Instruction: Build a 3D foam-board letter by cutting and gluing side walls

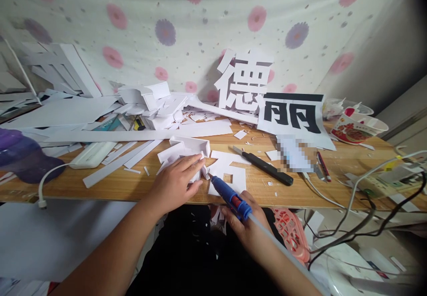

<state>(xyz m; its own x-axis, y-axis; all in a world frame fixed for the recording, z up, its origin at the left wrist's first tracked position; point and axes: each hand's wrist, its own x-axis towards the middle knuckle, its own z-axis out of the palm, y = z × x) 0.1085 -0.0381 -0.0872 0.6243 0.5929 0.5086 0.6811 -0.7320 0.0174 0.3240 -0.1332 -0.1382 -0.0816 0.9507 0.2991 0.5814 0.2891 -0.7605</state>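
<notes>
My left hand (182,178) rests over a small white foam-board shape (190,145) with raised side walls. Its fingers lie on top and the thumb is at the near side, holding the piece against the table. My right hand (248,222) is closed around a blue hot glue gun (230,194), with a glue stick running out of its back end. The gun's nozzle touches or nearly touches the piece's right side, beside my left fingertips. Just right of it lies a flat white cut-out (233,173) with a square hole, partly behind the gun.
A black-handled utility knife (267,168) lies right of the cut-out. A finished white raised character (245,80) stands at the back by a printed sheet (293,118). White scraps, a power bank (93,155), a purple bottle (25,156), a paper bowl (358,127) and cables lie around.
</notes>
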